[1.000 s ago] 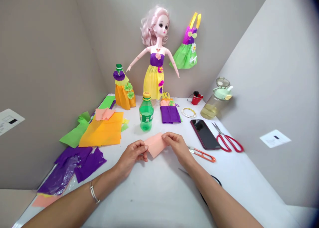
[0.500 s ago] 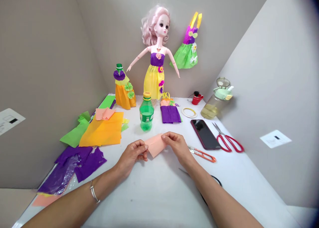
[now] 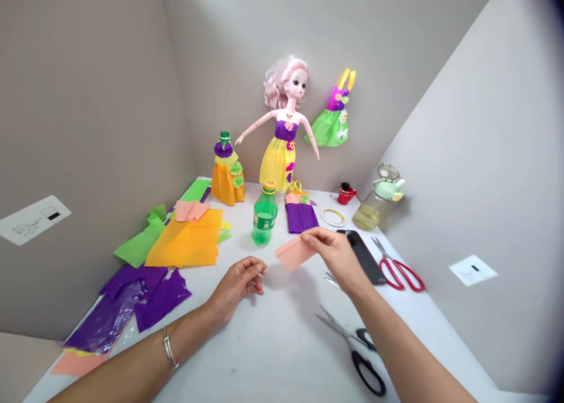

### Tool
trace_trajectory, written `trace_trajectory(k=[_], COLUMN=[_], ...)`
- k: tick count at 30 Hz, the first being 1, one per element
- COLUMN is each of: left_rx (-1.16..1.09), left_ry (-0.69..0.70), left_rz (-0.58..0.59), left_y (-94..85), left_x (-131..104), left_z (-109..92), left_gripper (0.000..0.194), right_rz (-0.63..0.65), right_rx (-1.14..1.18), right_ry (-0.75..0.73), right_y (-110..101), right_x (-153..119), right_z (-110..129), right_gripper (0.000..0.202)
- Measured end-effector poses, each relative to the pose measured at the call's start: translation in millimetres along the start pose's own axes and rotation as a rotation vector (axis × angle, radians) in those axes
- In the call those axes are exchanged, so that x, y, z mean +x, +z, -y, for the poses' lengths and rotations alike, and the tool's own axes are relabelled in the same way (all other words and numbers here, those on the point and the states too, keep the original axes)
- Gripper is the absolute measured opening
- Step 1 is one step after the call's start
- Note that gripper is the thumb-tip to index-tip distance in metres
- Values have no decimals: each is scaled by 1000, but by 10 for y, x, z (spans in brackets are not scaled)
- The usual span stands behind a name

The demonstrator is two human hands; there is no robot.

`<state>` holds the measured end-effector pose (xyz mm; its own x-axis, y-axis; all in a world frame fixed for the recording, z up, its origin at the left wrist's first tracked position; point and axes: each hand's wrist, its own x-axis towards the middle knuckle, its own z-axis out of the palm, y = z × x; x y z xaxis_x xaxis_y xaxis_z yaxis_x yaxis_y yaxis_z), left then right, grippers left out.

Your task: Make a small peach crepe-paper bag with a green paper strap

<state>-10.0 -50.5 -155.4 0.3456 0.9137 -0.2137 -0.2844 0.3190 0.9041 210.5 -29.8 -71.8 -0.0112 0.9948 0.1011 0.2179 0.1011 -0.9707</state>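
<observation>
Between the thumb and fingers of my right hand point(image 3: 332, 256) is a small folded piece of peach crepe-like paper point(image 3: 294, 254), held above the table in front of the green bottle. My left hand point(image 3: 240, 282) is to its left, fingers curled in with the thumb against them, and nothing shows in it. Black-handled scissors point(image 3: 348, 332) lie below my right hand. The silver blades of the thread snips point(image 3: 331, 281) peek out beside that hand, which hides their handle. A yellow-capped green plastic bottle point(image 3: 264, 220) stands just beyond both hands.
Orange sheets point(image 3: 187, 244), green pieces point(image 3: 140, 238) and purple pieces point(image 3: 163, 300) lie at left. A doll point(image 3: 286, 130), a dressed bottle point(image 3: 227, 177) and a small purple dress point(image 3: 302, 216) are behind. At right are a phone point(image 3: 363, 256), red-handled scissors point(image 3: 399, 271) and a drink bottle point(image 3: 374, 206).
My left hand has let go of the peach paper, which my right hand has moved slightly up and right. The view has tilted up, and more of the black-handled scissors shows.
</observation>
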Motion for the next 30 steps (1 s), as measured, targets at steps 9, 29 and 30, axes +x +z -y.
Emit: trace_trajectory(k=[9,29,30], left_rx=[19,49,50], left_ry=[-8,-50,-49], left_rz=[48,57,58], left_y=[-30,-13,-14], left_x=[18,31,34], left_z=[57,-3,1], left_gripper=[20,19,19], right_rz=[-54,215,212], right_rx=[-312,-873,-892], right_ry=[-341,-561,-574], right_y=[-251,301,307], right_x=[611,1031,1029], right_z=[1012,1151,1132], right_gripper=[24,13,13])
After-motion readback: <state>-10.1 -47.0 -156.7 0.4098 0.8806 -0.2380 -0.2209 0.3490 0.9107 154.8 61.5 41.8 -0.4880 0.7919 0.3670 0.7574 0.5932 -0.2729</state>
